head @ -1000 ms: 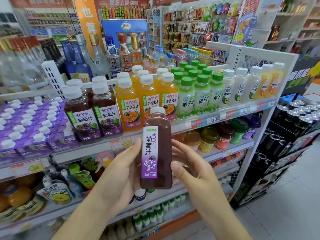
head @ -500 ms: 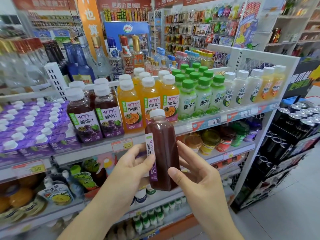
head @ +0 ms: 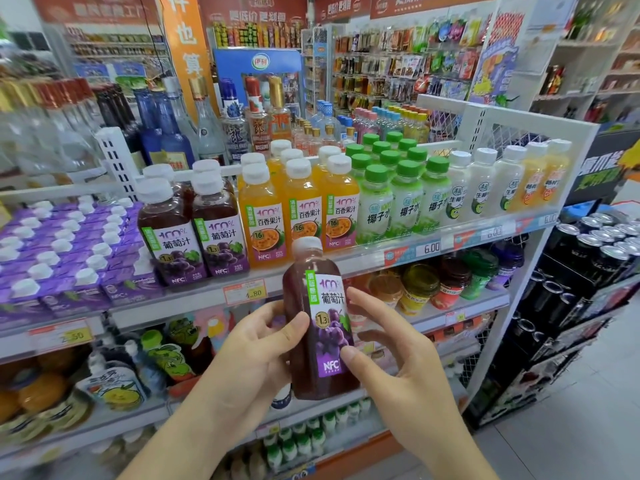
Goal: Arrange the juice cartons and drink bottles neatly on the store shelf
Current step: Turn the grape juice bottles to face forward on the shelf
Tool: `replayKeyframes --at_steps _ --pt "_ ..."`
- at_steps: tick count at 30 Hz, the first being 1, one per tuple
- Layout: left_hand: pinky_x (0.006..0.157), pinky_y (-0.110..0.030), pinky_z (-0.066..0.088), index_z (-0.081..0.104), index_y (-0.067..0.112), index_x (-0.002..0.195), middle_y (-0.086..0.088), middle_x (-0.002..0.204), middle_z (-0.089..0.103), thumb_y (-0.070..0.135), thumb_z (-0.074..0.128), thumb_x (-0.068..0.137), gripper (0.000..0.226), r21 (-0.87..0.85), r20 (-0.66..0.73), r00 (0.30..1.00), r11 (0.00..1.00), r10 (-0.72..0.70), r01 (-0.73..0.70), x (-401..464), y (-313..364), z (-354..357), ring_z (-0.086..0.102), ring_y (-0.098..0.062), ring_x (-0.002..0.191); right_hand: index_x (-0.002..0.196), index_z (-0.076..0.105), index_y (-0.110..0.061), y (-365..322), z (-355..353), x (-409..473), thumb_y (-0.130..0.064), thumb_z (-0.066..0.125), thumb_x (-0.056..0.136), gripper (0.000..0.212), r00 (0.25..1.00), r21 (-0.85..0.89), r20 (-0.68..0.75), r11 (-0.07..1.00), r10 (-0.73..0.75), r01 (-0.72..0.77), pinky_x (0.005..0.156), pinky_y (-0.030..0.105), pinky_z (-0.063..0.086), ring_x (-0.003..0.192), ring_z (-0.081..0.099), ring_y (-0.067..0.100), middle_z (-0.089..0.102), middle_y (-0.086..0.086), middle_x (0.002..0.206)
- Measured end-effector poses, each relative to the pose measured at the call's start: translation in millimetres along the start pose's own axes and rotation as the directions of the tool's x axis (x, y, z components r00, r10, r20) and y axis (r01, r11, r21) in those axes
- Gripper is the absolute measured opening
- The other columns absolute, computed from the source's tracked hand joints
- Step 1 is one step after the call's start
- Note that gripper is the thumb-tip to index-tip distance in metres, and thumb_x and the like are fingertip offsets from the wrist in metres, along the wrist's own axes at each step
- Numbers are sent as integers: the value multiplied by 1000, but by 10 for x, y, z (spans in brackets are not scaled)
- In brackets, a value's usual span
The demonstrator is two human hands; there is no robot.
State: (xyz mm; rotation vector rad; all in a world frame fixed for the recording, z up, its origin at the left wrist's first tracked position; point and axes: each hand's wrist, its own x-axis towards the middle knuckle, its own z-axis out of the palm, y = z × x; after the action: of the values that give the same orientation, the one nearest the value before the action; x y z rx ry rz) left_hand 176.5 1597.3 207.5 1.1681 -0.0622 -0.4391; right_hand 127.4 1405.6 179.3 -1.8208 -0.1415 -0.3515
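Note:
A dark grape juice bottle point(head: 320, 323) with a white cap stands upright in front of the shelf, its purple front label facing me. My left hand point(head: 256, 355) grips it from the left, thumb across the label. My right hand point(head: 388, 362) holds its right side, thumb on the lower label and fingers behind. On the shelf point(head: 346, 268) behind stand two rows of matching grape juice bottles point(head: 194, 233), then orange passion fruit bottles point(head: 298, 209), green-capped coconut water bottles point(head: 401, 192) and white-capped bottles point(head: 485, 188). Purple juice cartons point(head: 69, 254) fill the shelf's left part.
Liquor bottles point(head: 173, 126) stand behind the juice row. Lower shelves hold jars point(head: 436, 282), pouches point(head: 114, 386) and small bottles point(head: 304, 434). A black rack of cans point(head: 602, 251) stands to the right, with open floor point(head: 571, 427) in front of it.
The bottle has turned in my hands from its back label, through its side, to its front label. It also rose slightly toward the shelf edge.

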Motion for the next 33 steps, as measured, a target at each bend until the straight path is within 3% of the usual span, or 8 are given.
replayKeyframes --at_steps 4,9,12,17,22,26,29,33 --pt "100 -57 55 61 10 137 -19 127 74 19 54 103 35 -50 44 999 998 -31 33 -43 33 88 73 -39 116 153 51 -36 3 -23 22 -15 73 99 62 992 88 111 994 52 -62 107 39 55 136 59 9 65 -17 143" --pt "82 -46 66 68 18 129 -11 117 79 37 53 105 34 193 -14 999 981 -30 32 -21 155 104 77 -31 106 163 34 -40 19 -142 -13 -28 77 92 84 968 57 248 997 32 -47 112 46 51 144 51 16 53 -20 156" --pt "82 -48 65 73 12 123 -15 110 80 48 52 102 46 258 -58 998 965 -37 51 -7 235 93 77 -37 102 164 30 -43 -5 -135 -29 -20 80 91 91 957 43 291 999 -13 1 118 39 44 149 45 8 45 -26 161" --pt "75 -43 67 77 9 114 -19 102 81 54 53 102 52 245 -117 992 967 -39 67 -12 278 173 80 -34 91 160 42 -37 -46 -77 5 -28 78 95 75 980 117 200 993 -26 3 113 39 49 143 53 6 57 -22 152" --pt "71 -39 68 75 10 118 -20 105 80 54 52 103 51 162 -121 985 977 -120 138 -12 296 201 80 -35 94 156 47 -38 -78 -55 30 -34 65 99 60 985 118 172 993 -14 -7 108 26 52 136 55 -5 62 -28 144" --pt "66 -34 67 73 11 125 -22 110 79 56 51 103 55 146 -81 982 973 -171 181 -14 281 152 79 -37 98 155 49 -43 -62 -36 14 -43 67 100 58 986 101 165 994 20 -37 112 39 51 139 54 0 61 -24 147" --pt "64 -35 67 75 11 121 -21 110 79 55 55 101 52 184 -66 984 967 -167 177 -24 274 100 80 -34 91 155 50 -39 -61 -39 1 -33 72 101 59 985 118 174 992 14 -35 111 43 51 138 58 7 63 -19 146" --pt "71 -46 65 69 14 129 -20 114 78 42 63 99 42 297 -7 990 945 -139 135 -64 300 9 77 -43 100 146 59 -26 -88 -102 -11 -22 72 94 54 980 197 198 980 -13 -26 111 51 50 137 60 20 66 -5 144"
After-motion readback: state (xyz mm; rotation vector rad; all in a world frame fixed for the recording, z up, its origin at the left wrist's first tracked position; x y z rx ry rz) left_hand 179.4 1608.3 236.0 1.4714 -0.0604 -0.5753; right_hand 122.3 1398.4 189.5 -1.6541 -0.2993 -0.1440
